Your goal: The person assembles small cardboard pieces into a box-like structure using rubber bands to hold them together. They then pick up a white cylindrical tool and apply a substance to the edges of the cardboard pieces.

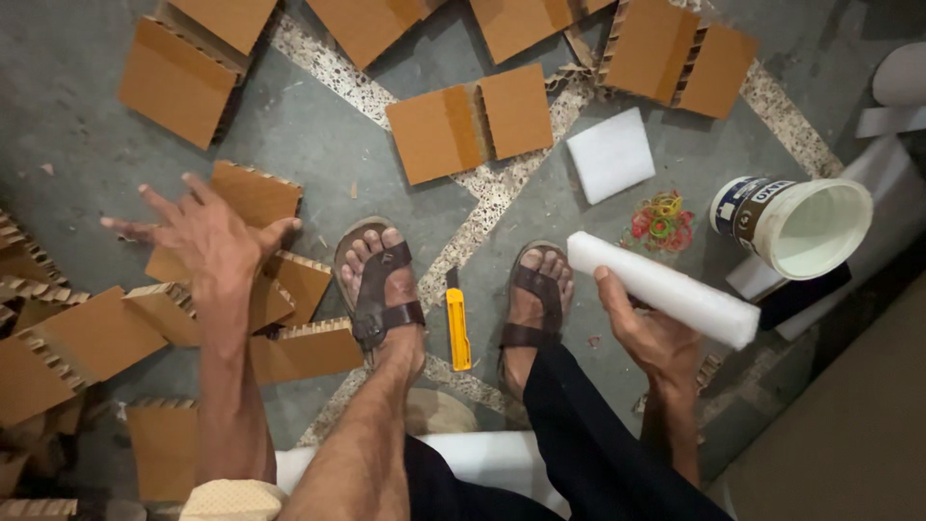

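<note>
**A:** What are the hands doing?

**B:** The right hand point(648, 333), at the lower right of the frame, is curling its fingers under a rolled white foam sheet point(661, 287), gripping it near its lower middle. The left hand point(207, 236), at the middle left, is hovering with fingers spread wide, holding nothing, just above a heap of brown honeycomb cardboard pieces point(256, 289).

**A:** How is the foam likely handling?

**B:** It is looking light and soft, easily dented, so a gentle wrap around the middle seems enough. The cardboard pieces are appearing stiff and flat with rough, open-celled edges; taking one by its flat faces would seem kinder than by the edge.

**A:** What is lying around?

**B:** Two sandalled feet are resting on the floor point(87, 68), with a yellow utility knife point(457, 330) lying between them. A white foam square point(611, 154), coloured rubber bands point(661, 220) and a tipped white bucket point(796, 224) are sitting at the upper right. More cardboard is crowding the left and top; bare floor is showing at the centre and upper left.
</note>
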